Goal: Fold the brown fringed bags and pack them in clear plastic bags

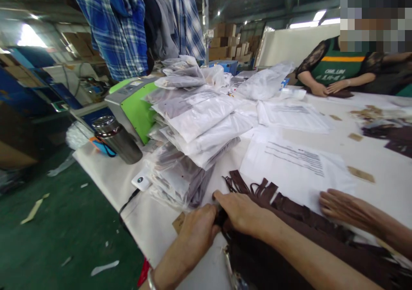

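A dark brown fringed garment lies along the near edge of the white table. My left hand, with a bracelet on the wrist, is closed on the garment's left end. Right beside it, my right hand presses down with its fingers curled over the same dark fabric. A white printed plastic bag lies flat just beyond the garment. Another person's hand rests flat on that bag's near corner, coming in from the right.
A stack of bagged garments stands left of my hands, with a green machine and a steel flask behind it. A person in a green apron is at the far side. Plaid shirts hang above. Card tags are scattered about.
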A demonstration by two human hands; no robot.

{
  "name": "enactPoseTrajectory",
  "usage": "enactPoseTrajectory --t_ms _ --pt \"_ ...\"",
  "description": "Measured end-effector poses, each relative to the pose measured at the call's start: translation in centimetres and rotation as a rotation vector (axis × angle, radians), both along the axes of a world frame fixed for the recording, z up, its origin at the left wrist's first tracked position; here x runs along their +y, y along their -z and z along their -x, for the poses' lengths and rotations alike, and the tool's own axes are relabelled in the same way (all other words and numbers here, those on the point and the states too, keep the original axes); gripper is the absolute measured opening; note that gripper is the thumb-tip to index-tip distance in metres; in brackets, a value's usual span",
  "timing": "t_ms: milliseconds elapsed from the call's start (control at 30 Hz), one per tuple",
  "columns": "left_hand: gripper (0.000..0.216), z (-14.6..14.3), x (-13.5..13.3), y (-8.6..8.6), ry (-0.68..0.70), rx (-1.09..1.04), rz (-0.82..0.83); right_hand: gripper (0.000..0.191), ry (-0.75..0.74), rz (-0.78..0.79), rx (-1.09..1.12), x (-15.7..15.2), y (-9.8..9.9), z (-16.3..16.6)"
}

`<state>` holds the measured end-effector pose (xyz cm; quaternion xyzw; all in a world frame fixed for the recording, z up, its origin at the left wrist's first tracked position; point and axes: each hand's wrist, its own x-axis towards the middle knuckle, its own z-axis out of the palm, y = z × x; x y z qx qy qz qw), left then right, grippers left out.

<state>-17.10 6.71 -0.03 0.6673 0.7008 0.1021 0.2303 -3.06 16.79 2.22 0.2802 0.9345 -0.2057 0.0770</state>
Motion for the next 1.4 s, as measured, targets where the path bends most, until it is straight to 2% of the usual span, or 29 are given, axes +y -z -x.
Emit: enactPoseTrajectory --t_ms 100,133,233,300,367,433,500,533,567,633,667,733,900,1033,1167,1233,1300,1400 --pt "0.012 -0.9 -0.1 -1.1 -0.004 -0.038 0.001 0.016 0.012 -0.005 0.049 -0.5 -0.3 -1.7" --pt "0.011 -1.5 -0.2 -1.5 -0.003 -0.064 -0.011 0.01 0.019 -0.011 0.063 -0.7 -0.5 -2.5" --pt "0.013 -4.0 -0.4 -2.3 0.029 -0.137 -0.04 0.015 0.028 -0.003 0.15 -1.5 -1.1 -5.7" --pt "0.016 -6.1 -0.9 -2.0 0.106 -0.165 -0.035 0.018 0.037 0.012 0.23 -2.3 -1.2 -8.0" --pt "0.024 -7.9 -1.5 -1.1 0.255 -0.151 -0.009 0.02 0.049 0.018 0.295 -3.1 -0.8 -10.1" --pt "0.033 -8.9 -2.1 -0.1 0.468 -0.13 -0.018 0.018 0.057 0.007 0.326 -3.8 -0.2 -11.7" --pt "0.029 -8.7 -2.6 0.5 0.599 -0.176 -0.1 0.018 0.064 -0.015 0.339 -4.5 0.5 -12.8" --pt "0.021 -8.2 -2.7 0.6 0.583 -0.228 -0.159 0.02 0.077 -0.031 0.344 -4.7 0.8 -13.3" --pt "0.014 -7.5 -2.7 0.5 0.509 -0.282 -0.217 0.022 0.094 -0.051 0.348 -5.0 1.1 -13.6" --pt "0.016 -5.9 -2.4 0.2 0.286 -0.335 -0.29 0.025 0.133 -0.097 0.355 -5.2 1.6 -14.3" --pt "0.019 -5.2 -2.2 0.1 0.196 -0.34 -0.296 0.026 0.152 -0.121 0.36 -5.3 1.8 -14.6" --pt "0.021 -4.2 -1.7 0.2 0.121 -0.353 -0.247 0.028 0.181 -0.166 0.377 -5.3 2.1 -15.4" --pt "0.019 -4.3 -1.1 0.5 0.21 -0.392 -0.109 0.027 0.301 -0.176 0.39 -5.0 2.3 -18.0" --pt "0.019 -4.8 -1.3 0.5 0.262 -0.303 -0.107 0.021 0.435 -0.26 0.388 -5.2 2.6 -21.4" --pt "0.029 -6.2 -1.8 0.5 0.424 -0.206 -0.129 0.016 0.546 -0.378 0.4 -6.2 3.6 -25.1" --pt "0.031 -7.2 -1.9 0.1 0.488 -0.318 -0.114 0.016 0.572 -0.406 0.412 -6.7 4.0 -26.5" --pt "0.036 -7.8 -1.8 -0.6 0.499 -0.528 -0.073 0.019 0.586 -0.428 0.431 -7.3 4.0 -27.6" --pt "0.036 -7.3 -1.5 -1.2 0.383 -0.779 -0.063 0.026 0.625 -0.458 0.471 -8.2 3.6 -29.0"
